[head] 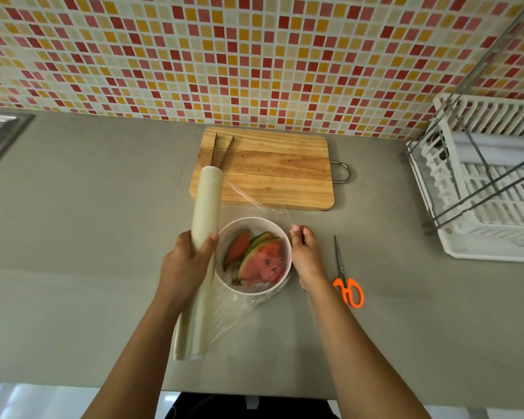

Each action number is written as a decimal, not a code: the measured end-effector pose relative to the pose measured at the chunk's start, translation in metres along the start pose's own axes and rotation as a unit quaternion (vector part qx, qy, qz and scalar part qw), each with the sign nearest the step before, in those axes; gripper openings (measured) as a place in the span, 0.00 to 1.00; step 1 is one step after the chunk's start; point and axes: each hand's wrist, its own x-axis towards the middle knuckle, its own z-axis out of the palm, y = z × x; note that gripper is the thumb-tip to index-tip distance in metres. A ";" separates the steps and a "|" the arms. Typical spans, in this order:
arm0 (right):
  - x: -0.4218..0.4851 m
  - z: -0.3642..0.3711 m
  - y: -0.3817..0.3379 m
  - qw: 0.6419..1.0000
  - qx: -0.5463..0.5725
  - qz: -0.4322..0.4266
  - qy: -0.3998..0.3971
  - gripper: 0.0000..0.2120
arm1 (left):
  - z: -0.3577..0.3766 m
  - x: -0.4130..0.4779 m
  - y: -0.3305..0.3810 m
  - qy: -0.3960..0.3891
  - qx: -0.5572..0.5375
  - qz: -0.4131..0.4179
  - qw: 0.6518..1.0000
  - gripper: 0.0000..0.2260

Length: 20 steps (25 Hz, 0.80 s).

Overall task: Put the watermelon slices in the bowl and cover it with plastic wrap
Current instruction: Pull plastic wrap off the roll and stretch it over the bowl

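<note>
A white bowl (256, 222) stands on the grey counter and holds several watermelon slices (262, 261). My left hand (188, 261) grips a long roll of plastic wrap (206, 201) just left of the bowl. A clear sheet of wrap (266, 207) runs from the roll across the bowl. My right hand (304, 252) pinches the sheet's free edge at the bowl's right rim. The film lies over the slices and bunches below the bowl's near side.
A wooden cutting board (273, 167) with metal tongs (221, 149) lies behind the bowl. Orange-handled scissors (347, 279) lie to the right of my right hand. A white dish rack (484, 182) stands at the far right, a sink edge (0, 131) at the far left.
</note>
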 end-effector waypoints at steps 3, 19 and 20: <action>-0.002 0.001 0.000 0.999 0.018 0.028 -0.014 0.12 | 0.000 0.002 -0.005 -0.006 -0.008 0.009 1.000 0.21; -0.033 0.011 -0.009 0.971 0.140 -0.169 0.097 0.21 | -0.001 0.008 -0.009 -0.026 -0.065 0.000 0.998 0.14; -0.037 0.012 -0.005 0.975 0.151 -0.160 0.028 0.26 | -0.001 0.009 -0.010 -0.026 -0.069 -0.002 0.997 0.14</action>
